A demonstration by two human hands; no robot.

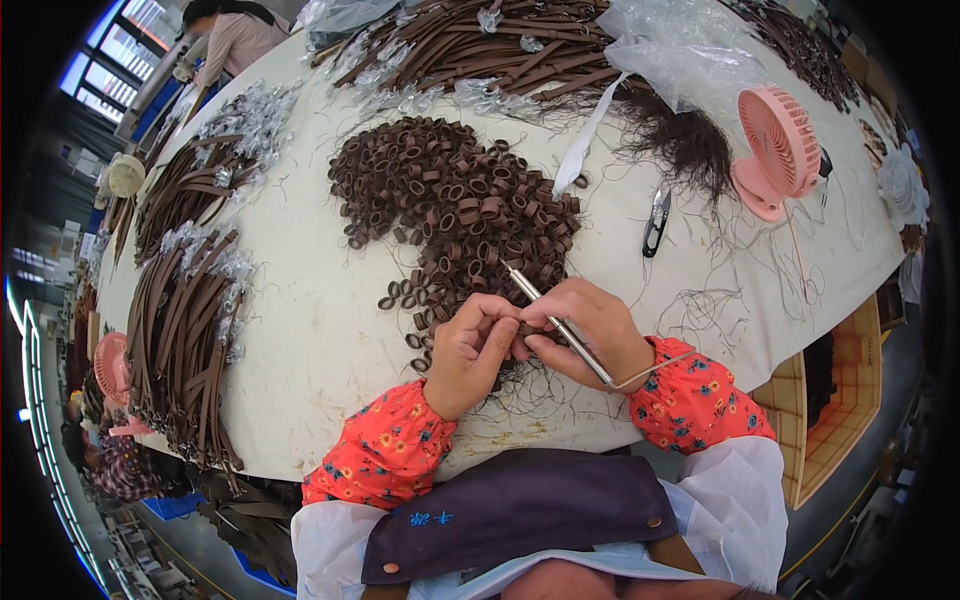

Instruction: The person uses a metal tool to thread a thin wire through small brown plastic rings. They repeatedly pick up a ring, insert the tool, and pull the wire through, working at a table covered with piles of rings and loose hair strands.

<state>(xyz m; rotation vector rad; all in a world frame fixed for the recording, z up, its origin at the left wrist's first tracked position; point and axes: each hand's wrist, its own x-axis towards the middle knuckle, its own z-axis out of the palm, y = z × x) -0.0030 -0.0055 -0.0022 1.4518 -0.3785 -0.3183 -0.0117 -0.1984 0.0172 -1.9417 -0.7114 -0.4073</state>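
My left hand (468,352) is closed in a pinch, its fingertips meeting those of my right hand at the near edge of a pile of small brown strap loops (480,205). Whatever sits between the left fingers is mostly hidden. My right hand (592,322) grips a slim silver pen-like tool (530,288), slanted with its narrow tip up and left over the loops. A thin bent wire (655,368) runs from the tool's lower end toward my right sleeve. Loose dark threads lie under both hands.
Black thread snips (655,225) and a pink fan (778,145) stand right of the pile. Bundles of brown straps (185,340) lie left, more straps (480,45) at the back with clear plastic (690,50). A wooden bin (840,400) is beside the table. A person (235,40) works far left.
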